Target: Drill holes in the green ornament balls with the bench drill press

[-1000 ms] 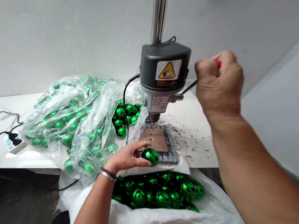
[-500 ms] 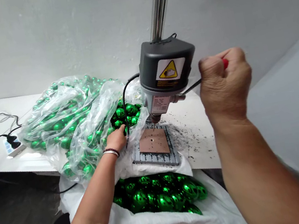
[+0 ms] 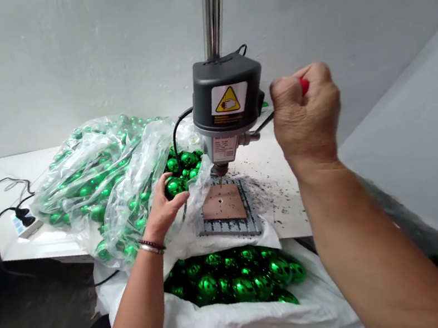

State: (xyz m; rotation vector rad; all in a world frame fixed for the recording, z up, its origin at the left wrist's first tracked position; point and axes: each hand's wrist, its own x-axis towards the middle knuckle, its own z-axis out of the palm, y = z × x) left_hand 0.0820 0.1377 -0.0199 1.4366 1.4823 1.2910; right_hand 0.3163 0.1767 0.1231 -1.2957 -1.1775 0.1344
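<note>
My left hand (image 3: pixel 163 209) is closed around a shiny green ball (image 3: pixel 176 187), thumb on its near side, in front of the opening of a clear plastic bag. My right hand (image 3: pixel 307 114) is wrapped around the red-tipped lever (image 3: pixel 265 122) of a small drill press (image 3: pixel 227 92). Below the chuck and thin bit (image 3: pixel 220 175) lies a brown square board (image 3: pixel 223 204) with a small hole. It rests on the grooved grey base (image 3: pixel 230 228), and the bit is above the board.
A clear bag (image 3: pixel 94 175) full of green balls covers the table's left side. White cloth or sacking (image 3: pixel 251 325) in front holds more balls (image 3: pixel 243 288). Dark shavings (image 3: pixel 267 195) lie around the base. A power strip (image 3: pixel 26 225) with black cables sits far left.
My left hand has come back from the bag's opening with a green ball in it. My right hand stays on the lever. The view has shifted slightly.
</note>
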